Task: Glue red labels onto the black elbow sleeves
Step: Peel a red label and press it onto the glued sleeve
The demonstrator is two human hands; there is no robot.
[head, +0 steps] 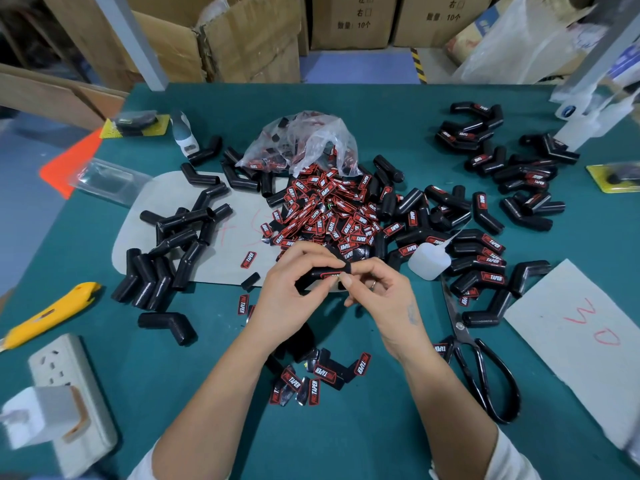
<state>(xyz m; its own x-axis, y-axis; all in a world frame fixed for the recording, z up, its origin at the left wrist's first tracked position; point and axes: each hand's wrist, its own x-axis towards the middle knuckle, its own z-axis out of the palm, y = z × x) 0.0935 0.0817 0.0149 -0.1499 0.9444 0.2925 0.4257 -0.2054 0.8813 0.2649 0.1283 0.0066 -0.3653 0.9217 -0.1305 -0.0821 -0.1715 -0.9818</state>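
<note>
My left hand [294, 289] grips a black elbow sleeve [320, 274] over the table's middle. My right hand [377, 289] pinches the sleeve's right end, thumb on a red label on it. A heap of red labels [325, 213] spills from a clear bag [304, 140] just beyond my hands. Plain black sleeves [173, 244] lie in a pile at the left. Sleeves with labels on them [485, 258] lie at the right. A white glue bottle [429, 259] lies on its side next to my right hand.
Black scissors [481, 368] lie at the right, a yellow box cutter [52, 313] and a white power strip [72, 393] at the left. Loose labels [318, 375] sit between my forearms. A grey card [585, 341] lies at the right edge. Cardboard boxes [249, 39] stand behind the green table [346, 427].
</note>
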